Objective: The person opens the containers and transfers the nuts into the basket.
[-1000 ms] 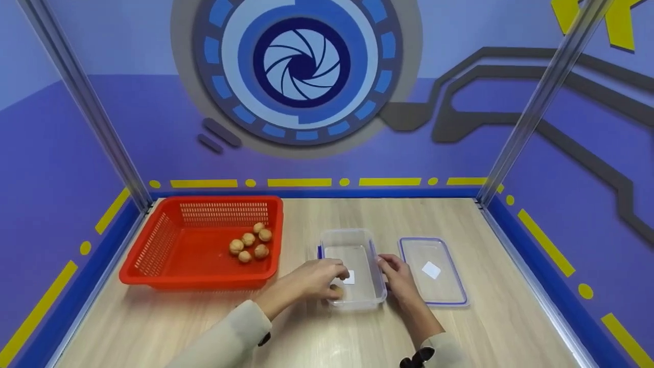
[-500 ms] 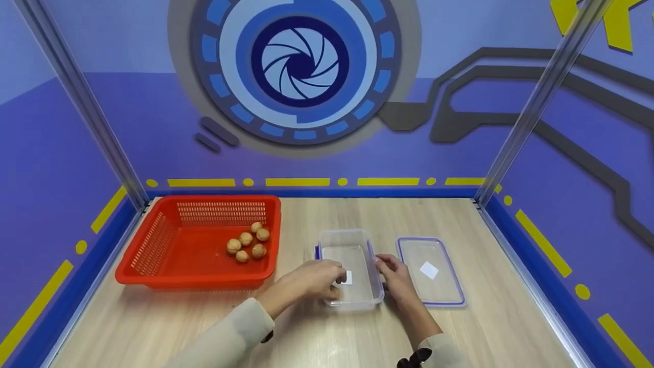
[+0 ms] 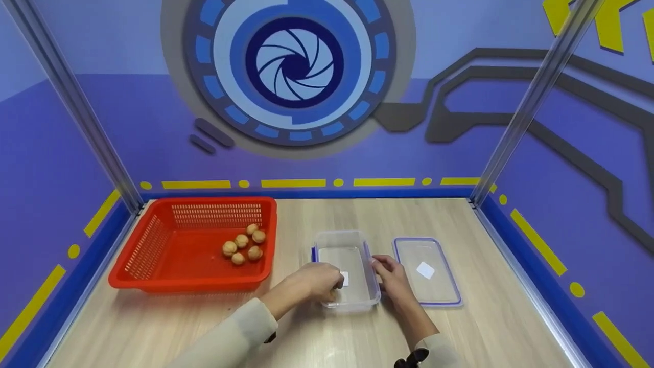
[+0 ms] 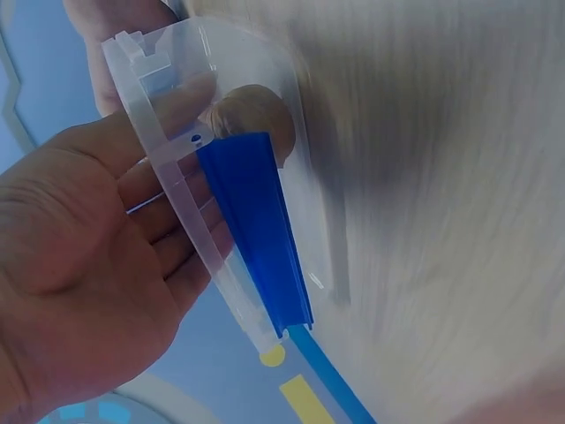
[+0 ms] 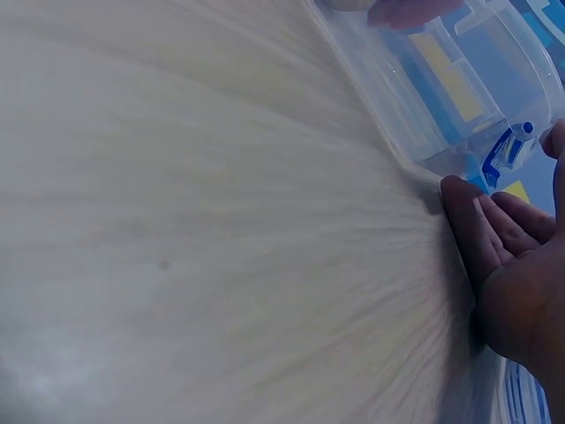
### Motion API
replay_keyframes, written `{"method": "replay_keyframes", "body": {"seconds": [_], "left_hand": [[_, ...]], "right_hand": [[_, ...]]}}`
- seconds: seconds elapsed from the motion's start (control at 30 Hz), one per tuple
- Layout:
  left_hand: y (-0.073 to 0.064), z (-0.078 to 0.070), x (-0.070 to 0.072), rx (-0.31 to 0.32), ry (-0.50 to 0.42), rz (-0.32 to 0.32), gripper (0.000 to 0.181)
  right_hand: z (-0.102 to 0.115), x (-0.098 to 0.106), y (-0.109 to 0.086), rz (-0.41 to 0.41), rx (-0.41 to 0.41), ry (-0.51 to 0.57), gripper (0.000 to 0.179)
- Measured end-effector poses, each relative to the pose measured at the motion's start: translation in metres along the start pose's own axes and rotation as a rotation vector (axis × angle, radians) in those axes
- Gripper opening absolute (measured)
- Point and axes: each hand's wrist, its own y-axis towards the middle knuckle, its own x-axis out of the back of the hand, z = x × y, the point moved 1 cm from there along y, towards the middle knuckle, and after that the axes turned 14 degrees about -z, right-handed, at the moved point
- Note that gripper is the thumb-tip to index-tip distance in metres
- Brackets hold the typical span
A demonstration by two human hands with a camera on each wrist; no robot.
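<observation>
The clear plastic food container [image 3: 352,260], with blue clip latches, stands uncovered in the middle of the table. My left hand [image 3: 323,282] reaches over its left wall, fingers pointing down inside. Between those fingers, at the near left corner, is a walnut [image 4: 254,115], seen through the clear wall and partly masked by a blue latch [image 4: 256,225]. My right hand [image 3: 397,278] rests against the container's right wall, fingers nearly straight. In the right wrist view its fingertips [image 5: 455,190] meet the container's lower edge.
To the left stands a red plastic basket [image 3: 179,283], several walnuts [image 3: 241,241] lying in its right half. A clear lid [image 3: 429,286] with a blue seal lies flat just right of the container. Printed blue panels [image 3: 153,133] enclose the table's back and sides.
The left fingers have dipped slightly lower over the walnut at the container's near left corner. The right hand keeps its place on the container. The whole head view has shifted a little leftward.
</observation>
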Motion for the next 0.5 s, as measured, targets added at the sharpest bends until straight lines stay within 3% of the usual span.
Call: {"method": "replay_keyframes", "body": {"seconds": [0.5], "left_hand": [[0.0024, -0.0049, -0.0027, 0.019, 0.038, -0.003, 0.007]], "right_hand": [[-0.0009, -0.0006, -0.0003, -0.002, -0.016, 0.041, 0.045]]}}
